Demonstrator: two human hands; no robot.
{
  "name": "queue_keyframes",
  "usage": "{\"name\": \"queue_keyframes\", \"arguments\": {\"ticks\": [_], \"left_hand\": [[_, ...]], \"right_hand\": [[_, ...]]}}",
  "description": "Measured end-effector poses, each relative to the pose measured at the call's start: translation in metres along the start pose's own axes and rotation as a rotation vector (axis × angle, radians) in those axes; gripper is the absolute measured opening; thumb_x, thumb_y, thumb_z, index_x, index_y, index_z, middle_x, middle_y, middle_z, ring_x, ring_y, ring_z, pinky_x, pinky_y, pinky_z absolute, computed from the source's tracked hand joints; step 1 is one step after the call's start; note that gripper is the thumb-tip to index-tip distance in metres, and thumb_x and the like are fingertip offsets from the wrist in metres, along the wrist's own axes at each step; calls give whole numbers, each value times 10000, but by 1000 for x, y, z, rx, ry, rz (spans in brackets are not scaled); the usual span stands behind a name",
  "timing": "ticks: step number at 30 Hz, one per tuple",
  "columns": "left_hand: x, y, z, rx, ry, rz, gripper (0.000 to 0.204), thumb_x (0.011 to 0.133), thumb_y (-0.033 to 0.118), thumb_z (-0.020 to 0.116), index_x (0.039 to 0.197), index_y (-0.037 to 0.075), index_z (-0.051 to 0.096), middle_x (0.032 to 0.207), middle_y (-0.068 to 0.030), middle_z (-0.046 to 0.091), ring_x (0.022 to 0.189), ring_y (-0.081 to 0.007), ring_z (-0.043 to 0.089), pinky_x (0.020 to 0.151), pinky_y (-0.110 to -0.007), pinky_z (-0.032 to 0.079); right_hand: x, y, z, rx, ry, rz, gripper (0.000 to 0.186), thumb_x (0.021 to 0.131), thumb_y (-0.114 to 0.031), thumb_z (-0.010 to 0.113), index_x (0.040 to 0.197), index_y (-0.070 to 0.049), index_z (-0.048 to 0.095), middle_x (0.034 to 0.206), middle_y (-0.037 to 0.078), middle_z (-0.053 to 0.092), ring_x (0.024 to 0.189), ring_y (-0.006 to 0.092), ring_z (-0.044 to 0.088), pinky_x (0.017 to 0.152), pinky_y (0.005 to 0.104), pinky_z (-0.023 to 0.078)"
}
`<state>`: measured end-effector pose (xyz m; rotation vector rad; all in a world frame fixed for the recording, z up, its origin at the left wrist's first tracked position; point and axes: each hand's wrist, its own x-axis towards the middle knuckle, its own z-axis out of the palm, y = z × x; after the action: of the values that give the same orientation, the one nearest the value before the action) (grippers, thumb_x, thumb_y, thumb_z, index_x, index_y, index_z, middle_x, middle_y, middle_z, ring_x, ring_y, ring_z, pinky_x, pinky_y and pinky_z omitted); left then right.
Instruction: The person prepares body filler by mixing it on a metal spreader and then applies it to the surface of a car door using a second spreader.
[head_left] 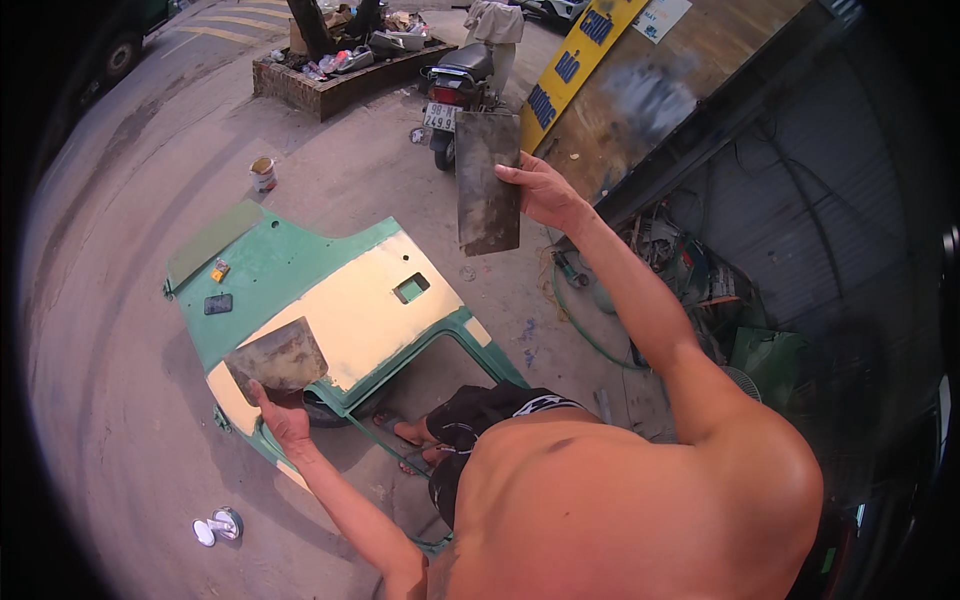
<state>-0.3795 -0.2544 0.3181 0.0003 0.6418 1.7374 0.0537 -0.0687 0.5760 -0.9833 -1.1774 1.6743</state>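
Observation:
My right hand (548, 192) is raised and grips a dark rectangular flat plate (487, 190) by its right edge, thumb across its face. Lower on the left, my left hand (286, 420) holds a second, smeared flat plate (280, 358) by its near edge. That plate is over a green vehicle door panel (270, 262), which has a broad cream-coloured coating (352, 300) and a small rectangular opening. I cannot tell whether the plate touches the panel. A dark flat phone-like object (218, 304) and a small yellow item (220, 269) lie on the green part.
A paint-stained can (263, 175) stands beyond the panel, and an opened tin (226, 522) sits at lower left. A motorbike (452, 100) is parked ahead near a planter box (320, 88) with rubbish. Hoses and tools (690, 275) clutter the right side by a board (650, 100).

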Motion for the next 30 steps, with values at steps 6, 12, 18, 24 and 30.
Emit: {"name": "queue_keyframes", "arguments": {"ticks": [6,12,18,24,30], "left_hand": [[-64,-107,241,-143,-112,-389,306,970,282,537,1206,91,574,976,-54,677,649,-162,669,403,-258,522],[-23,-123,276,-221,-183,-276,235,992,230,506,1122,47,575,979,-64,650,642,-115,597,463,-243,478],[-5,-186,313,110,-299,-98,477,945,297,595,1319,38,449,1243,-106,563,1116,-237,569,956,-381,483],[36,-341,430,288,-256,106,473,881,142,642,1282,-33,461,1191,-134,575,1063,-229,593,939,-373,489],[80,-438,512,373,-209,113,430,857,86,674,1231,-44,504,1126,-120,606,990,-194,607,887,-326,491]], "right_hand": [[-43,-3,58,205,-51,-110,279,949,-170,597,1210,-85,547,1094,18,643,983,132,633,877,332,526],[-59,-6,-11,-191,-397,170,583,893,-174,670,1382,-8,399,1220,59,591,1075,102,573,924,284,479],[5,-45,-73,218,-107,-408,505,889,-68,555,1374,-39,419,1258,108,566,1053,168,604,900,355,515],[48,-83,-162,372,-329,-613,488,901,-81,563,1371,-15,451,1370,149,492,1261,252,486,1039,389,412],[94,-123,-306,-144,-512,-780,552,921,-116,590,1426,-9,394,1478,145,383,1354,254,385,1118,397,307]]}}
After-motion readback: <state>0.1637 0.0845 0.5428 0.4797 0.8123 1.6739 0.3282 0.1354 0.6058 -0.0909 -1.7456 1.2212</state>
